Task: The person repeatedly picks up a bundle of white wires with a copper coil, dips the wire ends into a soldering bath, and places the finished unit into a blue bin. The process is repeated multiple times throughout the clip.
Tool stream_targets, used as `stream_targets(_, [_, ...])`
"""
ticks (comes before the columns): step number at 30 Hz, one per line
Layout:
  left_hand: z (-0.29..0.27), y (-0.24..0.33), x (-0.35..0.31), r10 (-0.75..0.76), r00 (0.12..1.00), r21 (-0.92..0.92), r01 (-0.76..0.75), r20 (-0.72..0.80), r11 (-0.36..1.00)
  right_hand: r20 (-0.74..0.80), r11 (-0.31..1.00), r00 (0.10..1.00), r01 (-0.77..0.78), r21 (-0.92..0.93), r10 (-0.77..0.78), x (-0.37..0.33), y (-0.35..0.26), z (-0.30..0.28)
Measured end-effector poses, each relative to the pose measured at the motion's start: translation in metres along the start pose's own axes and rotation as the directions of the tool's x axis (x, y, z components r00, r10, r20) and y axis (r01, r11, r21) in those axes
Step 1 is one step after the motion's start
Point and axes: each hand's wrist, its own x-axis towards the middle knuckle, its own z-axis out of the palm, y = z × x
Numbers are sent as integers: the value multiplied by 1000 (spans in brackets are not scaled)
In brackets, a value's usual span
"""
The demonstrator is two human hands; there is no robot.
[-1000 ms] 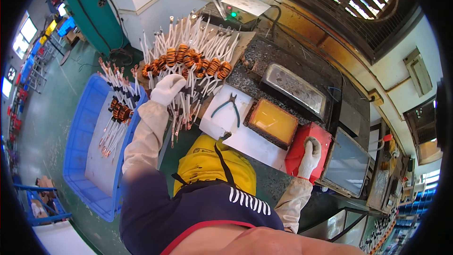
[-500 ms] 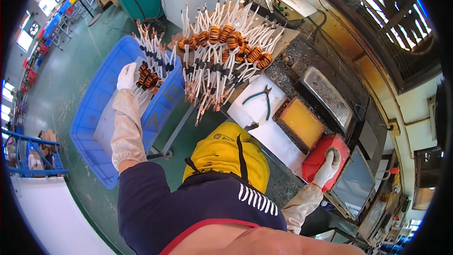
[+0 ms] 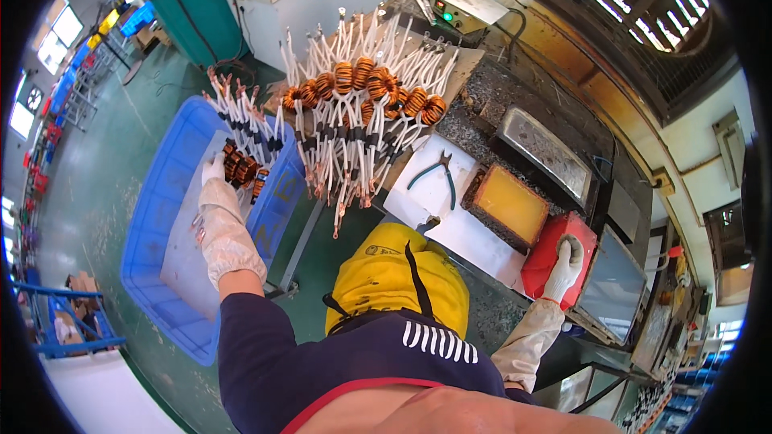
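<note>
My left hand (image 3: 213, 169), in a white glove, reaches into a blue plastic bin (image 3: 149, 229). Its fingers are closed against the copper-wound coils (image 3: 240, 165) there, though the coils partly hide the grip. White leads with black sleeves rise from these coils, and a few copper lead ends show beside my left forearm. My right hand (image 3: 566, 261), also gloved, is over a red box (image 3: 544, 253) on the bench, its fingers curled and their tips dirty. Whatever they hold, if anything, I cannot make out.
Many more coils (image 3: 374, 84) with white leads lie heaped on a board. Green-handled cutters (image 3: 443, 173) rest on white sheeting beside a tray of amber material (image 3: 508, 205). Behind stand a metal-topped trough (image 3: 544, 153) and a control box (image 3: 457, 16). A glass-like panel (image 3: 613, 277) is at right.
The view has shifted, with the bin and coils lower in the picture. My left hand stays by the coils; copper lead ends now show beside that forearm. My right hand stays over the red box.
</note>
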Motion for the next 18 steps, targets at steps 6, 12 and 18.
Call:
stream_targets(6, [8, 20, -34, 3, 998, -8, -4, -59, 1000, -48, 999, 999, -19, -27, 17, -6, -7, 1])
stream_targets(12, [12, 7, -30, 42, 999, 57, -42, 4, 997, -89, 1000, 996, -22, -7, 21, -5, -7, 4])
stream_targets(18, [18, 5, -27, 6, 1000, 51, -5, -10, 999, -92, 1000, 996, -19, -18, 18, -5, -5, 2])
